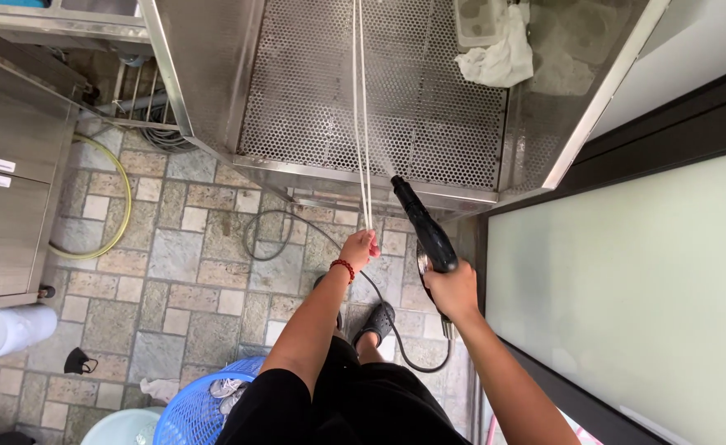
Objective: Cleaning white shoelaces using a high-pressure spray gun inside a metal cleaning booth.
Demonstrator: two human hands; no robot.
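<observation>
We are mid-spray: our right hand [453, 290] grips the black spray gun [423, 227], aimed at the perforated steel tray [313, 91], while our left hand [359, 247] clenches the white cord [362, 124]. The water is barely visible. Next calls for steady aim.

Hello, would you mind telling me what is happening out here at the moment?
A person stands on a stone-tiled floor. The left hand grips a pair of white cords running upward, while the right hand holds a black spray gun aimed at a perforated steel rack. A blue basket sits beside their legs.
</observation>
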